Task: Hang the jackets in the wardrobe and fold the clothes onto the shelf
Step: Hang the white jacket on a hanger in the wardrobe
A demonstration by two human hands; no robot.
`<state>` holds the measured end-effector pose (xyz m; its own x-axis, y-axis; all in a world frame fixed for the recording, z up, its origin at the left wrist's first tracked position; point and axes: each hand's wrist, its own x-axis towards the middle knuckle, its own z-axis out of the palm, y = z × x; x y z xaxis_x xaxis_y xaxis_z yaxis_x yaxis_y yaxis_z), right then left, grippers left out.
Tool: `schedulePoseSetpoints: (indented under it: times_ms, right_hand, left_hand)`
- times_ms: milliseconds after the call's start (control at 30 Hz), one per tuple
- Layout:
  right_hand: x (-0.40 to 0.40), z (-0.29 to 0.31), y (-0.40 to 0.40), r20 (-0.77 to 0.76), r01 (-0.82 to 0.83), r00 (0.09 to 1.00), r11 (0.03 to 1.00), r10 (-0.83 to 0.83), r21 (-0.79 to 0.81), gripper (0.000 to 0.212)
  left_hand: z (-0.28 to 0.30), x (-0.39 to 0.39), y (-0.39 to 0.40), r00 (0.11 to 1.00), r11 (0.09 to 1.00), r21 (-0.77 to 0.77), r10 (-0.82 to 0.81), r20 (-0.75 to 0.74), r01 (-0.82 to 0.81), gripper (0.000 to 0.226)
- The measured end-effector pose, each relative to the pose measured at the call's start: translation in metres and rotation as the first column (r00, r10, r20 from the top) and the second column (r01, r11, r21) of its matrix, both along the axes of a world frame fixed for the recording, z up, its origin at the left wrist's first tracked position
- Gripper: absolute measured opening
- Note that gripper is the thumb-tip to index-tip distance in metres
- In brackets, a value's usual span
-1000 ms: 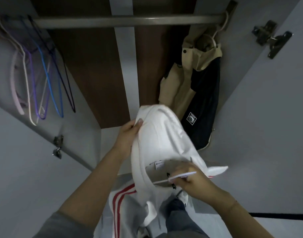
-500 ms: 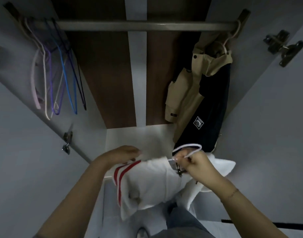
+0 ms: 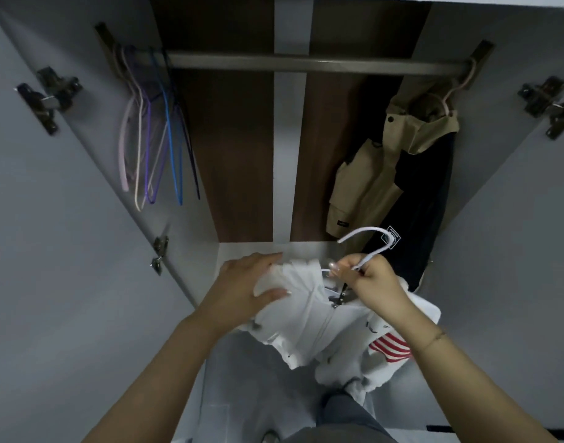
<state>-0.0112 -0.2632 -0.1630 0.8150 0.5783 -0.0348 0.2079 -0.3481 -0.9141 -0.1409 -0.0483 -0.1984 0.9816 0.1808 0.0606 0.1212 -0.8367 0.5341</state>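
Observation:
A white jacket (image 3: 309, 318) with red stripes on a sleeve hangs in front of me, low in the open wardrobe. My right hand (image 3: 367, 282) grips the neck of a white hanger (image 3: 375, 239) whose hook points up; the hanger's arms are hidden inside the jacket. My left hand (image 3: 245, 289) holds the jacket's left shoulder, fingers over the cloth and thumb under it. High above runs the metal rail (image 3: 306, 63).
A beige and black jacket (image 3: 399, 183) hangs at the rail's right end. Several bare hangers (image 3: 152, 145) in pink, purple and blue hang at its left end. Both doors stand open, hinges (image 3: 50, 97) on each side. A white shelf (image 3: 255, 251) lies behind the jacket.
The white jacket came down from chest height and now sits over the hanger. My left hand shifted to its shoulder. The hook has risen clear of the collar.

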Motion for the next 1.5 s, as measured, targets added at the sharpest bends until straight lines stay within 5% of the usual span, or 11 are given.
schedulePoseSetpoints:
  times_ms: [100,300,433,633,767,900,1000,1067,1200,1267,1500]
  right_hand:
    - [-0.011,0.004,0.014,0.060,-0.021,0.998,1.000,0.020,0.006,0.031]
    - [-0.003,0.011,-0.015,0.104,-0.045,0.994,0.999,0.042,0.026,0.033]
    - [0.027,-0.002,-0.052,0.001,0.286,0.957,0.945,-0.290,-0.158,0.014]
    - [0.041,-0.016,-0.033,-0.335,-0.050,0.933,0.871,-0.134,-0.488,0.059]
    - [0.039,-0.024,-0.015,-0.222,0.037,0.964,0.900,-0.146,-0.434,0.021]
    - [0.037,-0.011,-0.012,0.275,0.179,0.959,0.908,-0.074,-0.379,0.018]
    - [0.046,-0.006,-0.020,0.595,0.380,0.803,0.736,0.038,-0.560,0.022]
    - [0.052,-0.007,-0.024,0.525,0.400,0.850,0.585,0.053,-0.706,0.024]
    - [0.043,-0.002,-0.018,0.121,-0.029,0.992,0.989,0.048,-0.147,0.033]
    - [0.035,0.003,-0.018,-0.061,-0.188,0.978,0.971,0.199,0.150,0.035]
    - [0.046,-0.055,-0.090,0.003,-0.019,1.000,0.994,0.020,-0.111,0.022]
  left_hand:
    - [0.002,0.013,-0.019,0.995,0.979,0.182,0.088,0.038,-0.093,0.051]
    - [0.005,0.021,-0.005,0.979,0.983,0.021,0.182,0.089,-0.185,0.047]
    - [0.010,0.016,0.000,0.949,0.962,-0.023,0.273,0.160,-0.273,0.040]
    - [0.005,0.008,-0.012,0.954,0.953,0.089,0.279,0.110,-0.289,0.046]
    - [-0.004,-0.006,-0.018,0.959,0.954,0.095,0.280,0.050,-0.284,0.073]
    - [-0.015,-0.024,-0.012,0.967,0.950,0.211,0.246,-0.061,-0.228,0.061]
    - [-0.014,-0.030,-0.014,0.963,0.945,0.185,0.264,0.051,-0.269,0.034]
    - [-0.009,-0.025,-0.018,0.954,0.941,0.173,0.272,0.129,-0.291,0.038]
    - [0.000,-0.015,-0.021,0.941,0.936,0.127,0.311,0.136,-0.327,0.046]
    - [-0.001,-0.014,-0.021,0.941,0.945,0.072,0.305,0.144,-0.318,0.047]
    - [0.009,-0.015,0.006,0.895,0.912,-0.172,0.401,0.193,-0.372,0.016]
